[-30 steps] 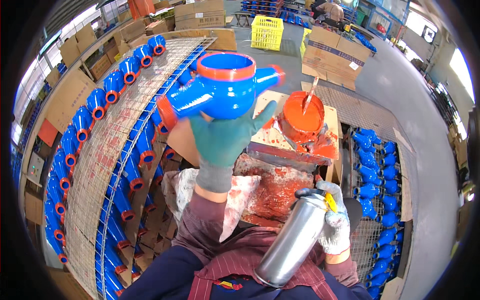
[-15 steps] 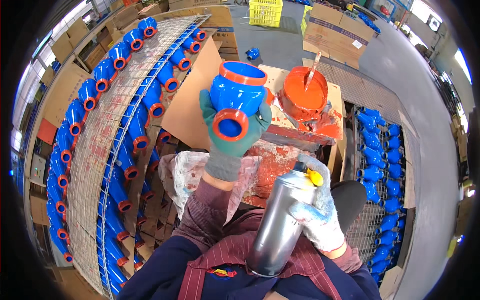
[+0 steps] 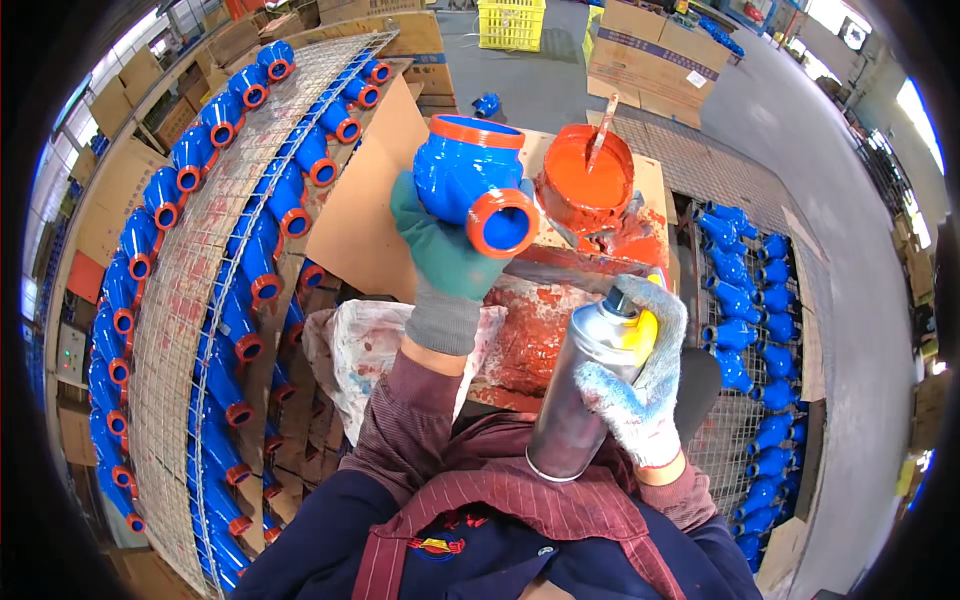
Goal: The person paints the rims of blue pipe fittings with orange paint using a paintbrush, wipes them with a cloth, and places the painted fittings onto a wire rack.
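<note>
My left hand (image 3: 437, 243), in a green glove, is closed round a blue valve body (image 3: 446, 176) with orange-red rims. One rim faces up, and a side opening points toward me and to the right. In my right hand (image 3: 640, 405), gloved in white and blue, a silver spray can (image 3: 568, 405) with a black top and a yellow trigger is gripped, tilted to the right at its top. Beyond the valve body stands a pot of orange-red paint (image 3: 590, 180) with a stick (image 3: 604, 132) leaning in it, on a paint-smeared board.
A wire-mesh rack (image 3: 185, 300) on the left carries rows of blue fittings with red rims. More blue fittings (image 3: 735, 300) lie on mesh to the right. A stained cloth (image 3: 365, 350) hangs before me. Farther off are a yellow crate (image 3: 511, 25) and a cardboard box (image 3: 650, 65).
The valve body has turned, so its side opening now points further right. My right hand has raised the spray can away from my lap, moving it slightly right.
</note>
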`<action>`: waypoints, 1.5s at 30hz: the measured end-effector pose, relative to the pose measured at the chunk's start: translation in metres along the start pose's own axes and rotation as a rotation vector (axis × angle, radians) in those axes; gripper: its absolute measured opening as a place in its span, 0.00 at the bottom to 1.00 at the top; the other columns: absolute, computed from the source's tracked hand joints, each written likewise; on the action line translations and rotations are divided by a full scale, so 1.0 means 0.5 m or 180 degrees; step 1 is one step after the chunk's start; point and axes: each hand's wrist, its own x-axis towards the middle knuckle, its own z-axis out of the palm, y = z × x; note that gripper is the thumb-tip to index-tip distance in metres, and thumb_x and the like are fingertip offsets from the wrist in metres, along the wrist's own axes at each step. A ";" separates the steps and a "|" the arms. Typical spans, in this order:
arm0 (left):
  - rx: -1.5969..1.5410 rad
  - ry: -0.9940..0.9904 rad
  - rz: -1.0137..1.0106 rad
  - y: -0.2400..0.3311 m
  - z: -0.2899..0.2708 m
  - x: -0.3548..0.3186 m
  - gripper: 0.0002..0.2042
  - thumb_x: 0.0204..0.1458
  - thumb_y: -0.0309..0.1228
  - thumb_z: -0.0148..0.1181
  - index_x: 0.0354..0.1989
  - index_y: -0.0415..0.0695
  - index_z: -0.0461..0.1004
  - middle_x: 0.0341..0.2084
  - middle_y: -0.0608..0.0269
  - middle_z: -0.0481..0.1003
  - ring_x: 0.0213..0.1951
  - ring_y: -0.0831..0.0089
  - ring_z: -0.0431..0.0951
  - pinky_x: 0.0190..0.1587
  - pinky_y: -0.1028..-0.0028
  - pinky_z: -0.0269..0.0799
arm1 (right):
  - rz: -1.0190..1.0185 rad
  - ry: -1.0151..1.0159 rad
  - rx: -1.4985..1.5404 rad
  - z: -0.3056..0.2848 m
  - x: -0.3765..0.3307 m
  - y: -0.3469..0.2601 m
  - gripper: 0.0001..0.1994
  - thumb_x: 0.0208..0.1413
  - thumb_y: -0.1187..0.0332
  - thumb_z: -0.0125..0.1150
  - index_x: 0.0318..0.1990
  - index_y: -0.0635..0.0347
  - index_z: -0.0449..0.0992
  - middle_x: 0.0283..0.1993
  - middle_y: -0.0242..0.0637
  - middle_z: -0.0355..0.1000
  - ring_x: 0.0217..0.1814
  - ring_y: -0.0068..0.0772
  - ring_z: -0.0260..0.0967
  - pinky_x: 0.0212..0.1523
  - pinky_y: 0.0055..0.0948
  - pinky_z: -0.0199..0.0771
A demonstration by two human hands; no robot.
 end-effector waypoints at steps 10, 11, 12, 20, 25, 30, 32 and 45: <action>-0.1137 0.0013 -0.0885 -0.048 0.010 -0.009 0.24 0.60 0.40 0.54 0.60 0.39 0.62 0.53 0.48 0.71 0.55 0.56 0.72 0.56 0.60 0.74 | -0.0705 -0.0421 -0.0143 0.033 0.018 -0.037 0.43 0.35 0.69 0.76 0.62 0.63 0.59 0.60 0.42 0.61 0.62 0.38 0.62 0.65 0.37 0.60; 0.0139 -0.0542 -0.0655 -0.061 0.014 -0.016 0.22 0.61 0.37 0.53 0.59 0.37 0.64 0.53 0.49 0.72 0.53 0.60 0.74 0.51 0.65 0.77 | -0.0625 -0.0447 -0.0096 0.035 0.017 -0.039 0.43 0.36 0.70 0.76 0.62 0.63 0.59 0.60 0.42 0.61 0.62 0.38 0.62 0.65 0.37 0.60; 0.0129 -0.0557 -0.0659 -0.066 0.019 -0.023 0.22 0.61 0.37 0.53 0.59 0.37 0.64 0.53 0.49 0.72 0.53 0.60 0.74 0.51 0.65 0.77 | -0.0545 -0.0473 -0.0052 0.037 0.017 -0.039 0.43 0.36 0.70 0.76 0.62 0.63 0.59 0.60 0.43 0.61 0.62 0.38 0.62 0.65 0.37 0.60; -0.1864 0.0216 -0.1545 -0.091 0.027 -0.076 0.37 0.52 0.51 0.62 0.65 0.44 0.58 0.60 0.48 0.66 0.52 0.55 0.75 0.48 0.59 0.78 | -0.0635 -0.0406 -0.0392 0.072 0.027 -0.057 0.39 0.38 0.68 0.75 0.61 0.63 0.62 0.58 0.43 0.62 0.59 0.37 0.62 0.62 0.36 0.60; -0.2165 -0.0767 -0.2012 -0.089 0.005 -0.073 0.45 0.46 0.59 0.64 0.67 0.46 0.53 0.59 0.44 0.67 0.57 0.49 0.71 0.57 0.56 0.74 | -0.0610 -0.0423 -0.0577 0.087 0.042 -0.060 0.37 0.37 0.69 0.75 0.59 0.63 0.64 0.57 0.43 0.64 0.58 0.40 0.65 0.61 0.36 0.63; -0.1895 -0.0702 -0.1891 -0.083 -0.042 -0.048 0.47 0.43 0.61 0.64 0.67 0.47 0.53 0.58 0.44 0.67 0.56 0.48 0.72 0.56 0.55 0.74 | -0.0527 -0.0488 -0.0641 0.101 0.044 -0.057 0.37 0.38 0.70 0.73 0.59 0.63 0.64 0.57 0.44 0.64 0.58 0.39 0.65 0.62 0.36 0.62; -0.1979 -0.0544 -0.1922 -0.073 -0.015 -0.063 0.48 0.41 0.62 0.64 0.67 0.47 0.54 0.58 0.46 0.66 0.56 0.48 0.71 0.57 0.54 0.72 | -0.0518 -0.0523 -0.0594 0.099 0.043 -0.056 0.37 0.38 0.70 0.73 0.59 0.63 0.64 0.57 0.43 0.64 0.58 0.38 0.65 0.62 0.36 0.62; -0.1362 0.0017 -0.0990 0.044 -0.120 0.012 0.36 0.46 0.48 0.67 0.63 0.50 0.60 0.56 0.54 0.67 0.58 0.54 0.68 0.61 0.50 0.65 | -0.0954 0.0541 -0.1381 -0.079 0.090 -0.038 0.35 0.42 0.79 0.69 0.60 0.61 0.60 0.54 0.39 0.61 0.55 0.33 0.63 0.58 0.32 0.65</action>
